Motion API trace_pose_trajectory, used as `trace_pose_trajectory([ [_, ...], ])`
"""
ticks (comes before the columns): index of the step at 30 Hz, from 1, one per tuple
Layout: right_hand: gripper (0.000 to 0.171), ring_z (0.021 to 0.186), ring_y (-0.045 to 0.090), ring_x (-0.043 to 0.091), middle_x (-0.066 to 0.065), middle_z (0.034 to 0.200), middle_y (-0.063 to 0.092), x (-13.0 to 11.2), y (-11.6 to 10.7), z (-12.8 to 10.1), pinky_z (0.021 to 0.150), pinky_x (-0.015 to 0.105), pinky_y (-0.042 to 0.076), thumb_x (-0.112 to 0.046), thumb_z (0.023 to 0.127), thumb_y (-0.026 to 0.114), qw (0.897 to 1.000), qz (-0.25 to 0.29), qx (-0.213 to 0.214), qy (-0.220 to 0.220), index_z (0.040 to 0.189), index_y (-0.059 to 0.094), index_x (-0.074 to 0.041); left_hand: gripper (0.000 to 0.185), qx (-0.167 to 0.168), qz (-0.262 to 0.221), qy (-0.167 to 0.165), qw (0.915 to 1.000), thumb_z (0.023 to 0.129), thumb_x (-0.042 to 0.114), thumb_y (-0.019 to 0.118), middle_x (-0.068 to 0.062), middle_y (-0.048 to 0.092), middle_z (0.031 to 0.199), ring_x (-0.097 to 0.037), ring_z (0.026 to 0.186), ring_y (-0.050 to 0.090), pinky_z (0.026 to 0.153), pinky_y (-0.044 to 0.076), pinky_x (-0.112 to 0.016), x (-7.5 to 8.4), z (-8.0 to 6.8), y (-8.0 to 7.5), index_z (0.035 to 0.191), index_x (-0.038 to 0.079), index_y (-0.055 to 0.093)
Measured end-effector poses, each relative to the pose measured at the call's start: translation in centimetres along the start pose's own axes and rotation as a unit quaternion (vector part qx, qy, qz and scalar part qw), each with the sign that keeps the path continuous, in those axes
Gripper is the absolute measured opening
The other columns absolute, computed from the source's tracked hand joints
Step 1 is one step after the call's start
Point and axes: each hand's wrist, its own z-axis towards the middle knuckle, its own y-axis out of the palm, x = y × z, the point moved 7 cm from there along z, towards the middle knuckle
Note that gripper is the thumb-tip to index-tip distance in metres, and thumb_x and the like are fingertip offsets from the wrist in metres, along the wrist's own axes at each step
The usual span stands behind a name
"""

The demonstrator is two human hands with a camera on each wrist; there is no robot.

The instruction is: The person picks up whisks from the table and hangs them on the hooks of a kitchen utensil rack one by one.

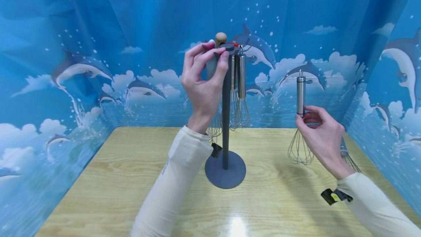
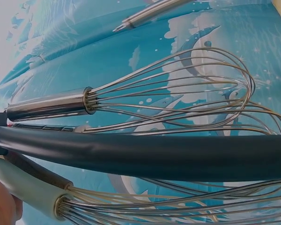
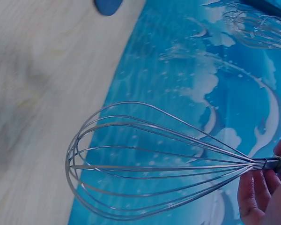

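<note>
At the top of a dark whisk stand (image 1: 225, 120), my left hand (image 1: 204, 83) pinches the rim with thumb and forefinger. Several whisks hang from it; a steel-handled whisk (image 2: 51, 105) and a pale green-handled whisk (image 2: 35, 190) show in the left wrist view. The pale handle is close behind my left fingers, partly hidden by them in the head view. To the right of the stand, my right hand (image 1: 323, 131) grips a steel whisk (image 1: 300, 96) near the bottom of its handle. That whisk is upright, handle up, its wire loops (image 3: 131, 168) hanging above the table.
Another whisk (image 1: 350, 160) is partly hidden behind my right wrist, near the right side of the wooden table (image 1: 131, 167). The stand's round base (image 1: 235, 176) rests on the tabletop. A blue dolphin-print curtain (image 1: 158, 21) encloses the back and sides.
</note>
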Motion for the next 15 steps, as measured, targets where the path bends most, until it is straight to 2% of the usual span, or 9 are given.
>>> trace_pose_trajectory([
  [4, 0.035, 0.076, 0.056, -0.019, 0.016, 0.099, 0.076, -1.4, 0.1, 0.2, 0.068, -0.002, 0.046, -0.016, 0.092, 0.073, 1.0, 0.007, -0.001, -0.002, 0.125, 0.07, -0.009, 0.016, 0.006, 0.001, 0.006, 1.0, 0.088, 0.002, 0.076, -0.027, 0.063, 0.114, -0.033, 0.114, 0.062, 0.112, 0.049, -0.037, 0.1, 0.1, 0.0, 0.099, -0.01, 0.075],
  [11, 0.036, 0.079, 0.058, -0.016, 0.015, 0.103, 0.075, -3.1, 0.2, 0.5, 0.07, -0.001, 0.047, -0.019, 0.093, 0.074, 1.0, 0.02, -0.012, 0.012, 0.128, 0.07, -0.012, 0.016, 0.009, -0.007, 0.02, 0.9997, 0.087, -0.001, 0.076, -0.031, 0.061, 0.113, -0.036, 0.112, 0.064, 0.106, 0.055, -0.037, 0.4, 0.0, 0.1, 0.099, -0.012, 0.074],
  [15, 0.036, 0.08, 0.06, -0.014, 0.013, 0.103, 0.075, -4.2, 0.2, 0.6, 0.071, 0.0, 0.049, -0.019, 0.093, 0.074, 0.999, 0.027, -0.016, 0.008, 0.128, 0.07, -0.013, 0.016, 0.011, 0.005, 0.024, 0.9996, 0.086, -0.001, 0.077, -0.031, 0.062, 0.112, -0.034, 0.112, 0.066, 0.108, 0.055, -0.039, 0.6, 0.0, 0.0, 0.099, -0.011, 0.074],
])
